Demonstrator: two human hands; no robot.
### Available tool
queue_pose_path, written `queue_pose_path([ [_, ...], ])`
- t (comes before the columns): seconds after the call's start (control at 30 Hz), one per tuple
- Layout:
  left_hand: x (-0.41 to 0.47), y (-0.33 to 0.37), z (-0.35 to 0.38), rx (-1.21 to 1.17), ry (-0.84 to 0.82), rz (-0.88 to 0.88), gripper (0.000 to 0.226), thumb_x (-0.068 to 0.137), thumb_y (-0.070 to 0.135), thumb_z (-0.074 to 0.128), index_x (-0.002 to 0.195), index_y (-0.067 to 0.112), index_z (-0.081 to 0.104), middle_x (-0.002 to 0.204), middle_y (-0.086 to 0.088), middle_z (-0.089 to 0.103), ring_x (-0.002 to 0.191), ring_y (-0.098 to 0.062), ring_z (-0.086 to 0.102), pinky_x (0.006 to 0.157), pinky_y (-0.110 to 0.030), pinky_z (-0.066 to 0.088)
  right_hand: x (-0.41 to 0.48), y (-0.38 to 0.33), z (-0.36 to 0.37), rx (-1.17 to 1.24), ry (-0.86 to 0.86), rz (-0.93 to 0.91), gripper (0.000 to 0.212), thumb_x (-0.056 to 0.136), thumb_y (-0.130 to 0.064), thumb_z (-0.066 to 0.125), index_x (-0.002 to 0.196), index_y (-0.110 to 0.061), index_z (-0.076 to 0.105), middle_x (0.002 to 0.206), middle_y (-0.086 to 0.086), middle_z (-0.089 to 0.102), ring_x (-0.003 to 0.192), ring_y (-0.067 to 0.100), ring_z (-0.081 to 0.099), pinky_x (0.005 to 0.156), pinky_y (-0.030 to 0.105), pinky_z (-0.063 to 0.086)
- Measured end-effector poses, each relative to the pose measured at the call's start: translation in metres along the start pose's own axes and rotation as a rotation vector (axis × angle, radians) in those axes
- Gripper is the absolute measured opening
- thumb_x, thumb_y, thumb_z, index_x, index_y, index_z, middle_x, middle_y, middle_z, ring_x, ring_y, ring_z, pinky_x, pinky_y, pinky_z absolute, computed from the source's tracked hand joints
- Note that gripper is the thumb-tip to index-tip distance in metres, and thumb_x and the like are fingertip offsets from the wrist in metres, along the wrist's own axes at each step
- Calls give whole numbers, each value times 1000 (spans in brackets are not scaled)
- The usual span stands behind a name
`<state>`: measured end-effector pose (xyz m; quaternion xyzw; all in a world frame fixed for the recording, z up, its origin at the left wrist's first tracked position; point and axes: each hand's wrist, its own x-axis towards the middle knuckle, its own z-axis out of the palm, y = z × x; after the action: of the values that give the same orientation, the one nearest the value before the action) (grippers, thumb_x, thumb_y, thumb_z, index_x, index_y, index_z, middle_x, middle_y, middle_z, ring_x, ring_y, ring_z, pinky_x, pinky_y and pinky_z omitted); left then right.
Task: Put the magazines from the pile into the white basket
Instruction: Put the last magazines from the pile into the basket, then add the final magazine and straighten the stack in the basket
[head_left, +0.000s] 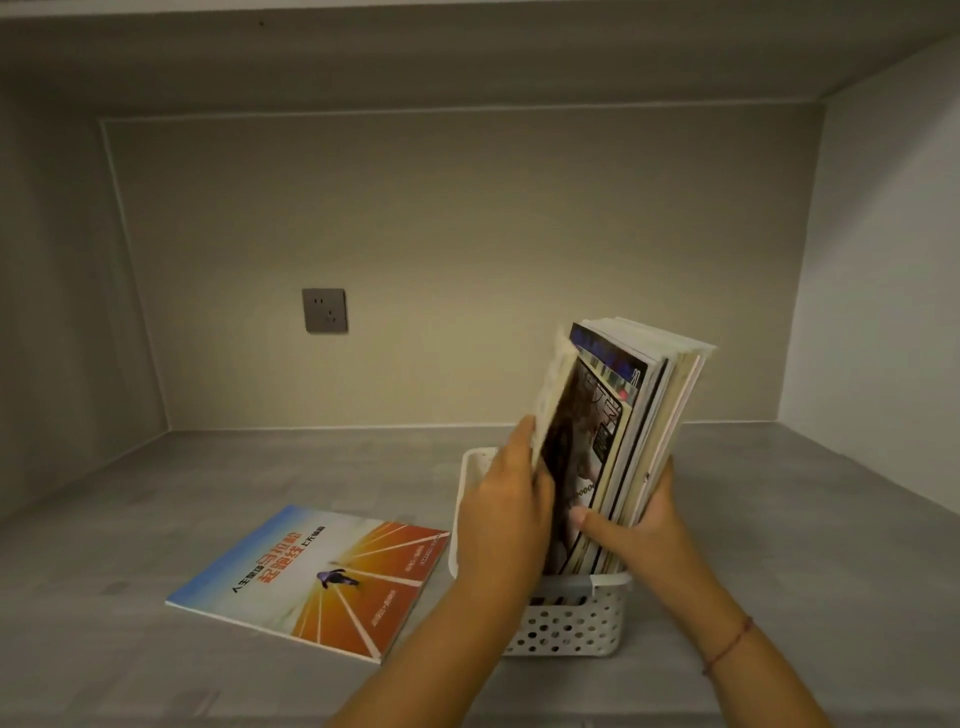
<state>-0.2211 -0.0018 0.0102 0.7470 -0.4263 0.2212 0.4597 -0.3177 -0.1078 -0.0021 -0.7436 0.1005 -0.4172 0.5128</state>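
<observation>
A white perforated basket (566, 626) stands on the grey shelf at centre right. Several magazines (618, 426) stand upright in it, leaning slightly right. My left hand (506, 512) presses flat against the leftmost magazine, which has a pale patterned cover. My right hand (641, 535) grips the lower right side of the upright stack, thumb across the front edges. One magazine with a blue and orange cover (311, 577) lies flat on the shelf to the left of the basket, touching its left wall.
The grey shelf surface (156, 519) sits in a recess with beige back and side walls. A grey wall socket (325, 310) is on the back wall at the left. A red string bracelet (727, 644) is on the right wrist.
</observation>
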Motion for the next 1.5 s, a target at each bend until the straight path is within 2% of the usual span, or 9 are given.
queue_pose_path([
  [0.13, -8, -4, -3, -50, -208, 66, 58, 87, 61, 30, 135, 32, 47, 118, 8, 64, 97, -7, 63, 80, -23, 54, 1, 3, -1, 15, -18, -33, 91, 61, -16, 78, 132, -32, 22, 117, -19, 50, 97, -19, 53, 72, 2, 46],
  [0.23, -10, -10, -10, -226, -357, 39, 43, 95, 52, 35, 127, 33, 56, 117, 8, 66, 103, -2, 60, 86, -20, 51, 1, 2, -3, 34, -36, -42, 99, 54, -33, 80, 133, -32, 21, 115, -22, 50, 98, -18, 53, 73, 5, 48],
  [0.37, -15, -23, -16, -314, -557, -12, 46, 94, 56, 34, 138, 43, 42, 139, 12, 52, 121, -3, 52, 96, -17, 46, 1, 1, -4, 51, -55, -29, 120, 35, -57, 81, 134, -35, 18, 120, -23, 47, 103, -17, 52, 74, 9, 50],
  [0.57, -16, -23, -27, -365, -717, -46, 59, 88, 63, 28, 144, 43, 29, 148, 18, 34, 131, -2, 36, 95, -11, 32, 2, 1, -1, 38, -50, -44, 110, 49, -30, 84, 134, -37, 15, 122, -23, 43, 101, -22, 49, 72, 6, 48],
  [0.7, -15, -37, -46, -452, -442, -156, 45, 87, 58, 29, 123, 42, 51, 123, 20, 57, 114, 4, 52, 84, -5, 44, 0, 4, -2, 4, -35, -17, 106, 54, -32, 80, 136, -40, 12, 122, -26, 42, 108, -9, 47, 86, 21, 46],
  [0.83, -16, -125, -65, -19, -52, -452, 39, 93, 47, 45, 127, 29, 51, 130, 3, 56, 115, -14, 54, 95, -35, 46, 1, 5, -2, 3, -43, 3, 105, 55, -31, 77, 137, -38, 12, 120, -28, 42, 107, -11, 45, 82, 16, 45],
  [0.97, -29, -228, -105, 576, -174, -966, 96, 72, 72, 57, 138, 4, 37, 138, -19, 45, 126, -35, 43, 105, -46, 37, 2, 6, -2, 17, -39, 7, 105, 55, -33, 79, 137, -38, 13, 120, -28, 43, 104, -12, 48, 78, 11, 47],
  [1.27, -26, -257, -134, 603, -283, -1262, 140, 35, 86, 66, 141, 0, 33, 145, -24, 34, 133, -39, 33, 113, -50, 25, 1, 5, -1, 5, -30, 28, 102, 60, -23, 77, 138, -37, 12, 117, -30, 43, 102, -11, 47, 79, 14, 45],
  [1.5, -26, -229, -123, 98, -19, -1014, 54, 76, 20, 77, 117, -5, 53, 101, -23, 62, 76, -30, 54, 65, -36, 45, -1, 2, 0, -3, -27, 41, 102, 57, -30, 76, 137, -37, 14, 117, -29, 43, 103, -7, 47, 81, 20, 47],
])
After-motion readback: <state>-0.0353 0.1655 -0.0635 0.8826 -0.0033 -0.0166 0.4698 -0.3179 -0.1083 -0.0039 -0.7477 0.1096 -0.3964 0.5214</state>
